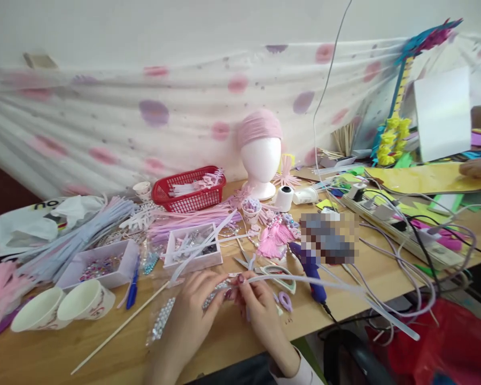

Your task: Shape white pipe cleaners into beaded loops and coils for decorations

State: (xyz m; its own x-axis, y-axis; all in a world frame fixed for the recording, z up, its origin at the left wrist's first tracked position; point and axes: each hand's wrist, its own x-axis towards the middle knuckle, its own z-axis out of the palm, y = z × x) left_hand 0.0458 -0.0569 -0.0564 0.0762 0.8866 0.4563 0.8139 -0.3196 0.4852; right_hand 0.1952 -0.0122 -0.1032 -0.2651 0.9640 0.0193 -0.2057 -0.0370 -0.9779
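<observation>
My left hand [198,302] and my right hand [260,299] meet low over the front of the table, fingertips pinched together. A long pale pipe cleaner [324,283] runs from my right fingers, bending away to the right with its end past the table edge. What my left fingertips pinch is small and mostly hidden by the fingers. Silvery pearl beads [162,318] in a clear bag lie beside and under my left hand. Just beyond my hands are scissors [286,280] with a pale handle. A blue glue gun [310,272] lies to the right, near small purple loops [284,301].
A foam head [260,160] wearing a pink cap stands behind, beside a red basket [190,200]. Bead boxes [122,272], paper cups [84,299] and a wooden stick [120,326] lie left. A power strip [396,230] with cables is right; another person's hand [476,168] rests beyond.
</observation>
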